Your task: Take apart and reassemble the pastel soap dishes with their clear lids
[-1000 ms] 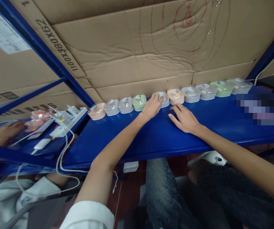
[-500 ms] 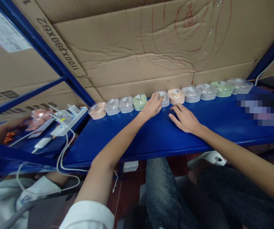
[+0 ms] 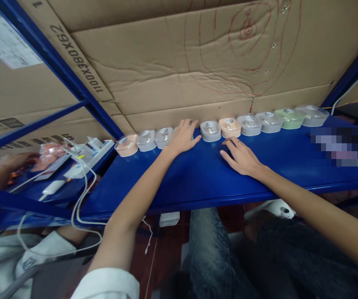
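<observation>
A row of small rounded boxes with clear lids lies along the back of the blue table. My left hand (image 3: 182,140) is over the green box in the row's left half, covering most of it. Its fingers and thumb are spread; whether they touch that box is hard to see. Right of this hand is a grey box (image 3: 210,132), then a peach box (image 3: 229,127). My right hand (image 3: 241,157) rests on the table (image 3: 197,178) in front of the peach box, fingers loosely bent and apart, holding nothing.
More boxes continue right to a grey one (image 3: 311,115) and left to a peach one (image 3: 126,145). Cardboard (image 3: 154,62) stands behind. At left, a power strip (image 3: 88,158), white cables and a co-worker's hand (image 3: 18,161) are beside the blue frame.
My left hand has moved left off the grey box to the green box, its fingers spreading. The grey box now shows fully. My right hand stays about where it was.
</observation>
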The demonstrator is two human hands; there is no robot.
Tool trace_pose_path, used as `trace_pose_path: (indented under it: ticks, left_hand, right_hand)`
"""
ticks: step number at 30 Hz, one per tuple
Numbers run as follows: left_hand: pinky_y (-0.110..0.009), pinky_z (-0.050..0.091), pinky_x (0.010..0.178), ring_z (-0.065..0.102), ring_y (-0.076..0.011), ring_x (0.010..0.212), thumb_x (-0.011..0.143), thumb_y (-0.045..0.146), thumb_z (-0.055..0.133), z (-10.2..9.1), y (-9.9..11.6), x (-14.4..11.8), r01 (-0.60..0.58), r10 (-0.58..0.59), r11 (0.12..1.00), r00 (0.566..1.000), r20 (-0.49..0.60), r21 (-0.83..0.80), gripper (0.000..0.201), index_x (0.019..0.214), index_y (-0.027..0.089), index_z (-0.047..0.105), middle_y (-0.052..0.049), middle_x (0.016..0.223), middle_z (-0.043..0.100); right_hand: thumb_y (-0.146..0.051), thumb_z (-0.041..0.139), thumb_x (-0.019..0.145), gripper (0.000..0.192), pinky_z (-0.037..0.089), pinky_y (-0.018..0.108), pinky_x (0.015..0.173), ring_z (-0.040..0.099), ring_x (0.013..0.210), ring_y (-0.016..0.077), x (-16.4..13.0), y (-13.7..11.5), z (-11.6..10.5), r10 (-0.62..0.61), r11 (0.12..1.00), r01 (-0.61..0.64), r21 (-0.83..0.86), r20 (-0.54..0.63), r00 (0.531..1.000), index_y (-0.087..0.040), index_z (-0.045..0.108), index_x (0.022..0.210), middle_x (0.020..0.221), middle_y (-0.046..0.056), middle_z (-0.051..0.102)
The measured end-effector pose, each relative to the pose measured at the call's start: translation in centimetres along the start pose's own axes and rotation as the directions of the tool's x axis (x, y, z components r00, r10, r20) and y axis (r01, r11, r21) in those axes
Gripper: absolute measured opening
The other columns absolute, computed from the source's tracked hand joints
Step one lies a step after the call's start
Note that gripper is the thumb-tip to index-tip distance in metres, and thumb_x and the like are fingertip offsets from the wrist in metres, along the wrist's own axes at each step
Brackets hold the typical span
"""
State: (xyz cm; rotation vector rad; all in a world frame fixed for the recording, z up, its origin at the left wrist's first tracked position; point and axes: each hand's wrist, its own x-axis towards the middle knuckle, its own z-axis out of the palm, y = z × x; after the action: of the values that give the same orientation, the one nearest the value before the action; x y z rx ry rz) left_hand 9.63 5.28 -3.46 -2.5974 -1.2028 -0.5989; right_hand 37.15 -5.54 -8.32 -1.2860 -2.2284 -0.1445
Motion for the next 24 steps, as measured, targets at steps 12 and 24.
trace_pose_path:
  ticks: [12, 24]
  left_hand:
    - [-0.057, 0.048, 0.115, 0.057, -0.0429, 0.130, 0.103, 0.048, 0.064, -0.8, 1.2, -5.3, 0.113, -0.115, 0.993, 0.992, 0.047, 0.039, 0.052, 0.137, 0.010, 0.060, -0.025, 0.136, 0.061]
    - [-0.057, 0.051, 0.104, 0.057, -0.0418, 0.118, 0.095, 0.047, 0.072, -2.0, 5.1, -5.0, 0.113, -0.117, 0.988, 0.993, 0.031, 0.109, 0.045, 0.123, 0.012, 0.066, -0.020, 0.123, 0.063]
  right_hand:
    - [-0.055, 0.034, 0.113, 0.053, 0.059, 0.061, 0.105, 0.071, 0.117, 0.0417, -0.1, 0.0, 0.0, 0.001, 1.000, -0.001, -0.007, -0.007, 1.000, -0.016, 0.063, 0.135, 0.136, 0.022, 0.065]
    - [-0.059, 0.047, 0.108, 0.054, 0.058, 0.059, 0.107, 0.070, 0.121, 0.0418, -0.1, 0.1, 0.1, 0.025, 1.000, -0.025, 0.009, 0.027, 0.999, -0.017, 0.060, 0.139, 0.141, 0.021, 0.064]
